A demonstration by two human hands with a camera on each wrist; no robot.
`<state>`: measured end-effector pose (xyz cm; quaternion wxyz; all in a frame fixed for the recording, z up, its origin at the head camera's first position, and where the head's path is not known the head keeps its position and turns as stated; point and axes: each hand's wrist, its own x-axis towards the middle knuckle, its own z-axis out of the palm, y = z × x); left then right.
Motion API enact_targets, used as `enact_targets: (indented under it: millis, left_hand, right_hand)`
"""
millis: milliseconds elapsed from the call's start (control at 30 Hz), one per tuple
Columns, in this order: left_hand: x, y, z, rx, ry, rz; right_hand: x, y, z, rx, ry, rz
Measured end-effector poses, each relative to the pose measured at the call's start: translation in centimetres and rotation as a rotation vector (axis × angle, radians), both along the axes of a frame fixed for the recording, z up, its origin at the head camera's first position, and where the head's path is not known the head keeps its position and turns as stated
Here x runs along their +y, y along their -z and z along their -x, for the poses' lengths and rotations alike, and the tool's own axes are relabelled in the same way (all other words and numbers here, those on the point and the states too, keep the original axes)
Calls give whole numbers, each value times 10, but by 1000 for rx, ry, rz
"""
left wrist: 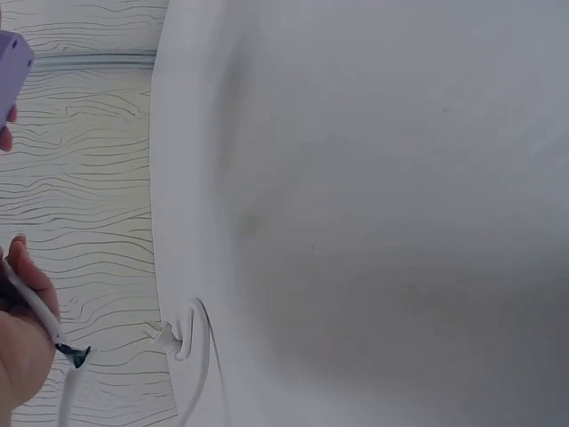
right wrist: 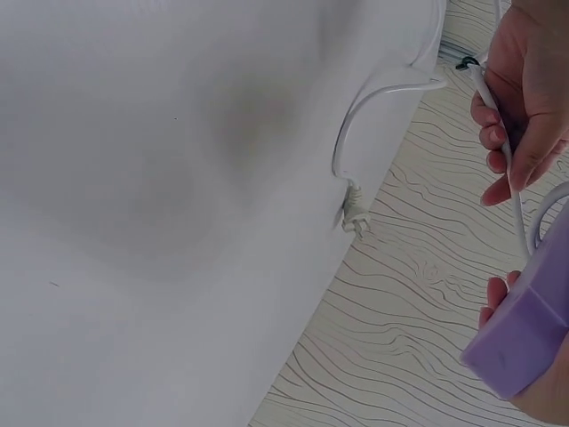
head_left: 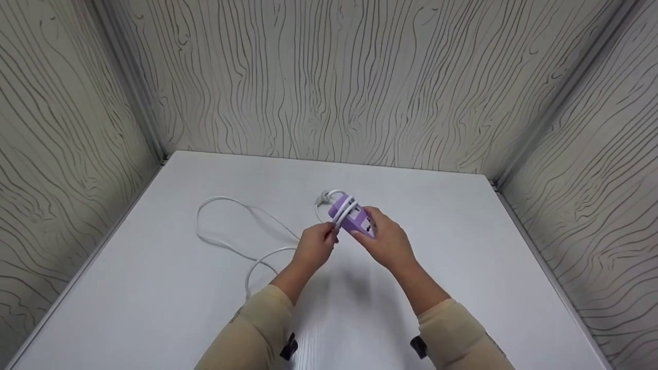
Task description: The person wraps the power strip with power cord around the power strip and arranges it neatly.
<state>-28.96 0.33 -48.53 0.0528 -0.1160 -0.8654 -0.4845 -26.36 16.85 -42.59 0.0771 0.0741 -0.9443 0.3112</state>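
My right hand point(head_left: 388, 241) grips one end of a purple power strip point(head_left: 349, 222) with white sockets, held tilted above the table. White cord point(head_left: 345, 209) is wound round the strip's far half in a few turns. Beside the strip, my left hand point(head_left: 314, 246) pinches the cord between thumb and fingers, as the right wrist view also shows the cord point(right wrist: 494, 111). A dark tie point(left wrist: 73, 354) sits on the cord close to the left hand. Beyond the strip lies the cord's white plug point(right wrist: 356, 212), on the table.
Loose loops of the cord point(head_left: 197, 221) spread over the white table point(head_left: 128, 288) to the left of my hands. Panels with a wood-grain pattern point(head_left: 318, 82) stand behind the table and on both sides.
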Motion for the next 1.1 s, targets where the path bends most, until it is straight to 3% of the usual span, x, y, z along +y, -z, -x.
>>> enact_targets:
  millis: [267,400,567,667,1100]
  left_hand:
    - [4,-3,-11,-42,27,8]
    - [4,-8,-16,-48,24,100]
    - [2,-13,-22,46,17,342]
    - [1,-14,-25,91,21,430]
    - [-2,-16,-36,192,17,559]
  right_hand:
    - [2,3,2,35,28,-91]
    - [2,6,2,84,24,-161]
    - [4,10,4,154,24,-236]
    - [5,10,4,167,28,-254]
    - [9,9,0,245,34,-314]
